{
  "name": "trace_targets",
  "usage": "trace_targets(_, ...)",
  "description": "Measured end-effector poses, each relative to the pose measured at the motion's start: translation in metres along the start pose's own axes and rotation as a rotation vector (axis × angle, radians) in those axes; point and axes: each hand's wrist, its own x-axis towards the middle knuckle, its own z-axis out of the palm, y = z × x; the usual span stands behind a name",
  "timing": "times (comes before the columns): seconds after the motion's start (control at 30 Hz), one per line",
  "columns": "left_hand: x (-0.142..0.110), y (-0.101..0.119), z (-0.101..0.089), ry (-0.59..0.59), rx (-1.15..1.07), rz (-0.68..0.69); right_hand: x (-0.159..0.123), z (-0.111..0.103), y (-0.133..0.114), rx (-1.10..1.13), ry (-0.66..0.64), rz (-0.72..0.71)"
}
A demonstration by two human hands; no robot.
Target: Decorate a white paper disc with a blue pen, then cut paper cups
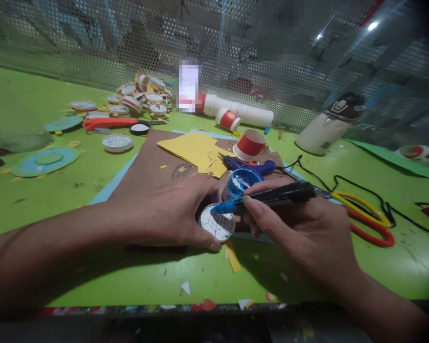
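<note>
Between the fingers of my left hand (164, 209) sits a small white disc (218, 228), probably a cut paper-cup base, drawn with dark web-like lines and dots around its edge. My right hand (300, 233) grips a black marker (279, 194) whose blue end meets the top of the disc. A yellow paper strip (232, 257) pokes out under the disc. Just behind the marker stands a blue-smeared clear tub (243, 181). Beyond it lie a blue glue gun (250, 166) and a red-and-white paper cup piece (249, 145).
Yellow paper (193, 150) rests on a brown sheet (139, 176). Scissors with red and yellow handles (372, 224) lie at right, near a black cord and a white bottle (320, 131). Several decorated discs (139, 97) are piled at back left, by an orange cutter (110, 124). A perforated screen backs the green table.
</note>
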Motion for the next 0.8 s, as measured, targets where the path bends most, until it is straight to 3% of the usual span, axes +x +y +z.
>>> trace_targets(0.4,-0.0001,0.0018,-0.0007,-0.007,-0.003,-0.02,0.0007,0.0,-0.0011,-0.164,0.068,-0.061)
trace_targets(0.6,-0.0004,0.0009,0.0005,0.009,0.018,-0.038,0.0013,0.0018,-0.0023,-0.193,0.122,0.015)
trace_targets(0.8,0.0014,-0.0012,0.0025,0.0,0.029,-0.037,0.0011,0.0074,0.0015,-0.222,0.194,-0.002)
